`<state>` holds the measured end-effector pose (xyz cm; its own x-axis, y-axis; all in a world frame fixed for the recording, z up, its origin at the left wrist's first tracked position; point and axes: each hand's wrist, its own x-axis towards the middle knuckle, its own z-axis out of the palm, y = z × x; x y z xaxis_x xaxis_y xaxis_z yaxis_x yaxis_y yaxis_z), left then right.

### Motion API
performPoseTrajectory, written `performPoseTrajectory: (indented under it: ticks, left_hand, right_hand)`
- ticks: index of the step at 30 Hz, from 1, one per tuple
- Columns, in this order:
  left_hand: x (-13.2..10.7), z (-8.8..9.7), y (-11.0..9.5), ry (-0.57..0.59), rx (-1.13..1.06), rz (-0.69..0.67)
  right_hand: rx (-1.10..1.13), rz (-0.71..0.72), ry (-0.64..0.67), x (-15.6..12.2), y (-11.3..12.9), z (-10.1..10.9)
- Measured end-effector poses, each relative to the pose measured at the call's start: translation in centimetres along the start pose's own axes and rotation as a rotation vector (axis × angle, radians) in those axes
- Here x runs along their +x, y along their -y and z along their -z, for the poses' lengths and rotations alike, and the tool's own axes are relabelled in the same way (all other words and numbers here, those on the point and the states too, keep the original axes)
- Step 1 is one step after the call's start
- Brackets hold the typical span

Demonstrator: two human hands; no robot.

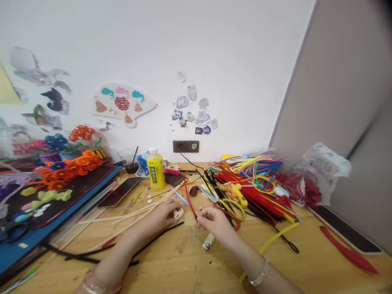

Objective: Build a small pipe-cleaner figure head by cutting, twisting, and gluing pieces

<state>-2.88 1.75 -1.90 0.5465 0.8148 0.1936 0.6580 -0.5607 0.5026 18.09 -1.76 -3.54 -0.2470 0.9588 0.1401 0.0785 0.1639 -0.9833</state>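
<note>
**Blue board:** a blue board [18, 254] lies along the left of the wooden table [177, 269], bearing orange pipe-cleaner flowers [65, 173] and black-handled scissors [15, 230].

**Left hand:** the left hand [162, 216] is closed, its fingers curled around the near side of a small white-and-brown fuzzy figure [177, 212]. The figure pokes out on the side toward the right hand. Long cream pipe cleaners [128, 216] fan out beneath and behind this hand.

**Between the hands:** a red pipe cleaner [189, 196] runs its long axis from the far table down toward the right hand, closer to it than to the left. Its lower end reaches the right fingertips [199, 220].

**Right hand:** the right hand [214, 222] has its thumb and fingers drawn together at that end; whether they pinch the pipe cleaner, I cannot tell. A small cream cylinder with a metal end [208, 241] lies just below it.

**Beyond the right hand:** yellow-handled scissors [231, 208] lie in front of a heap of coloured pipe cleaners [254, 183].

**Hard to make out:** the fingers hide much of the figure, so its shape is unclear.
</note>
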Motion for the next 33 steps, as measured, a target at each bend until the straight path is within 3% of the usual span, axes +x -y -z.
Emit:
performPoseTrajectory:
  ticks: [3,11,17,33]
  left_hand:
    - [0.3,0.0,-0.8,0.024,-0.105,-0.056]
    - [0.3,0.3,-2.9,-0.117,-0.186,-0.149]
    - [0.3,0.2,-4.4,-0.165,-0.23,-0.095]
    - [0.1,-0.5,-4.9,-0.192,-0.173,-0.051]
  right_hand:
    - [-0.012,0.003,0.016,-0.1,0.1,0.0]
    - [0.061,0.15,0.02,-0.6,0.2,-0.2]
    - [0.108,0.183,-0.02,-0.6,0.3,-0.3]
    - [0.114,0.174,-0.042,-0.5,0.4,-0.4]
